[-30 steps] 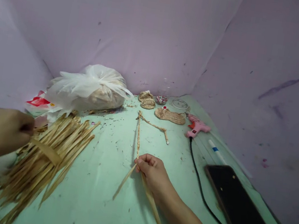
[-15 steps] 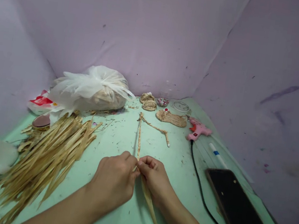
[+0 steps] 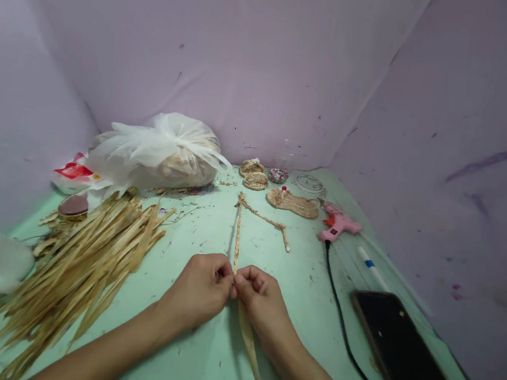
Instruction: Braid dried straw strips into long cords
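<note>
Pinching a braided cord [image 3: 237,238] at its near end, the left hand [image 3: 202,285] and right hand [image 3: 263,298] are meeting, both nearly closed. The cord is stretching away across the green table [image 3: 175,362]; a loose strip [image 3: 248,336] is trailing nearer, while dried leaves [image 3: 87,279] are lying leftward.

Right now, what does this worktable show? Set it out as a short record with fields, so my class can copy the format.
Left hand: fingertips closed at the near end of the plant-fibre braid
Right hand: pinching the same end; a loose strip trails toward the camera
Left side: pile of dried plant-fibre strips
Back: tied plastic bag, woven sole
Right side: pink hot glue gun, smartphone
</note>
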Motion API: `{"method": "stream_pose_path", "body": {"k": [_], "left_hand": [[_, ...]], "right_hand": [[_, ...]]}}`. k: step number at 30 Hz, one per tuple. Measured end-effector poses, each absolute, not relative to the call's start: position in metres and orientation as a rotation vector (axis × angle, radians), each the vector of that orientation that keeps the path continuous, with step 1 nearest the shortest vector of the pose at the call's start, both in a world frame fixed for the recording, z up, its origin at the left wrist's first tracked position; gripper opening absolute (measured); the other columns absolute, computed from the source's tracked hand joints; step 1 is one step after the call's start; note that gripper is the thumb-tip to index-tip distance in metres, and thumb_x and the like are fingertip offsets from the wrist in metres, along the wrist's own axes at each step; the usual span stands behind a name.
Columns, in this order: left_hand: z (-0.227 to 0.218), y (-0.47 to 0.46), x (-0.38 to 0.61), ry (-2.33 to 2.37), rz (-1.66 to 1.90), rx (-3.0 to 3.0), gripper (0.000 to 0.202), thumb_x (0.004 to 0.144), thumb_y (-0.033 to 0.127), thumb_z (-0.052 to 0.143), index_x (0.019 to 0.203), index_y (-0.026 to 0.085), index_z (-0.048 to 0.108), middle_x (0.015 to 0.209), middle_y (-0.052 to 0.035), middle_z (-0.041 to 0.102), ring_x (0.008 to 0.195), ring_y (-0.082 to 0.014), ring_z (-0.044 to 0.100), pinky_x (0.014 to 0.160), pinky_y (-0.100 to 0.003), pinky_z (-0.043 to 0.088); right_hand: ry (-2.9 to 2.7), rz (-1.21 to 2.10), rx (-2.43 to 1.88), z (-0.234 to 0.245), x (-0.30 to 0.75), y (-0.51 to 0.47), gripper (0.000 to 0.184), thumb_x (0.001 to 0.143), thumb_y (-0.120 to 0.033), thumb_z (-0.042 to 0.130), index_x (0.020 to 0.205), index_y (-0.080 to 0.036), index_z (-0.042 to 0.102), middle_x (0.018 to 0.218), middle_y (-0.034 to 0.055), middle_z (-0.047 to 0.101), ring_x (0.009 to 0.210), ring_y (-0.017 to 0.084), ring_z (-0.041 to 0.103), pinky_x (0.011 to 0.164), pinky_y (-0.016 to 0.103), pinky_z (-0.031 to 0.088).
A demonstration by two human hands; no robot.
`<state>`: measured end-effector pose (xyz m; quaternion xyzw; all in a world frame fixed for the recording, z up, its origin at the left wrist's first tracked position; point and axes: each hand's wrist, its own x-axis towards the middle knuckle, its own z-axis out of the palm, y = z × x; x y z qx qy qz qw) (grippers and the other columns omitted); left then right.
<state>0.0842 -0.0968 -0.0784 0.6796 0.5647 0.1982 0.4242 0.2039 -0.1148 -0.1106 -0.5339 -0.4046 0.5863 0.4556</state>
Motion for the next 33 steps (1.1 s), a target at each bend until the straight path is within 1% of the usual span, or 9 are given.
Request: {"method": "stream_pose_path", "body": {"k": [3,5,7,12,14,19,23,28,33], "left_hand": [[-0.079,-0.098,0.089,1.364,0.444,1.285,0.01,0.069,0.024,0.044,0.075,0.017,0.047,0.046,0.0052,0.048,0.031,-0.008,0.04,0.031,-0.019,0.026],[-0.079,-0.099,0.091,1.272,0.459,1.063,0.021,0.067,0.023,0.047,0.087,0.017,0.042,0.047,0.0067,0.048,0.029,-0.0092,0.041,0.028,-0.019,0.029],[-0.08,-0.101,0.093,1.218,0.498,0.975,0.03,0.064,0.02,0.052,0.091,0.016,0.04,0.047,0.0059,0.05,0.031,-0.0101,0.045,0.029,-0.019,0.034],[-0.083,-0.103,0.094,1.266,0.527,0.966,0.023,0.064,0.023,0.056,0.082,0.014,0.045,0.045,0.0035,0.051,0.031,-0.0105,0.046,0.028,-0.02,0.036],[-0.084,-0.103,0.094,1.298,0.543,0.971,0.016,0.066,0.027,0.055,0.073,0.014,0.046,0.042,0.0043,0.048,0.029,-0.0087,0.042,0.026,-0.018,0.032],[-0.084,-0.101,0.091,1.334,0.52,0.965,0.02,0.064,0.032,0.057,0.058,0.015,0.047,0.035,0.0065,0.041,0.024,-0.0041,0.028,0.023,-0.016,0.015],[-0.08,-0.097,0.088,1.291,0.518,0.951,0.019,0.062,0.027,0.057,0.053,0.016,0.045,0.031,0.0082,0.038,0.022,-0.0017,0.018,0.026,-0.016,0.008],[-0.079,-0.096,0.09,1.31,0.532,0.993,0.013,0.058,0.021,0.055,0.051,0.014,0.047,0.042,0.0037,0.051,0.026,-0.0004,0.019,0.03,-0.018,0.009],[-0.081,-0.097,0.091,1.304,0.542,1.079,0.01,0.057,0.018,0.053,0.048,0.014,0.051,0.032,0.0073,0.035,0.03,-0.0026,0.022,0.034,-0.018,0.014]], "right_hand": [[-0.988,1.425,-1.313,-0.115,0.203,-0.115,0.018,0.067,-0.028,0.054,0.055,-0.015,0.048,0.049,-0.0024,0.049,0.048,0.008,0.041,0.05,0.021,0.03],[-0.943,1.454,-1.294,-0.117,0.201,-0.114,0.017,0.067,-0.029,0.054,0.059,-0.016,0.048,0.049,-0.0027,0.049,0.046,0.008,0.043,0.049,0.022,0.032],[-0.899,1.517,-1.262,-0.118,0.2,-0.115,0.017,0.068,-0.031,0.053,0.061,-0.017,0.047,0.046,-0.0036,0.048,0.041,0.009,0.044,0.045,0.022,0.032],[-0.886,1.532,-1.233,-0.116,0.197,-0.117,0.017,0.071,-0.03,0.052,0.06,-0.017,0.046,0.042,-0.0032,0.048,0.039,0.01,0.045,0.045,0.023,0.034],[-0.918,1.475,-1.26,-0.116,0.197,-0.119,0.017,0.073,-0.029,0.05,0.061,-0.017,0.047,0.044,-0.0022,0.049,0.043,0.011,0.048,0.048,0.023,0.036],[-1.074,1.284,-1.354,-0.113,0.201,-0.123,0.016,0.075,-0.025,0.047,0.062,-0.016,0.049,0.055,0.0003,0.055,0.054,0.011,0.05,0.055,0.023,0.038],[-1.221,1.418,-1.246,-0.106,0.211,-0.119,0.014,0.074,-0.026,0.049,0.064,-0.016,0.051,0.058,0.0008,0.057,0.057,0.012,0.052,0.057,0.023,0.039],[-1.216,1.579,-1.192,-0.103,0.217,-0.115,0.005,0.064,-0.019,0.056,0.068,-0.016,0.053,0.057,0.0002,0.058,0.059,0.012,0.055,0.058,0.023,0.04],[-1.247,1.467,-1.324,-0.108,0.218,-0.114,0.005,0.065,-0.019,0.051,0.063,-0.015,0.054,0.057,0.0021,0.059,0.054,0.012,0.053,0.053,0.023,0.038]]}}
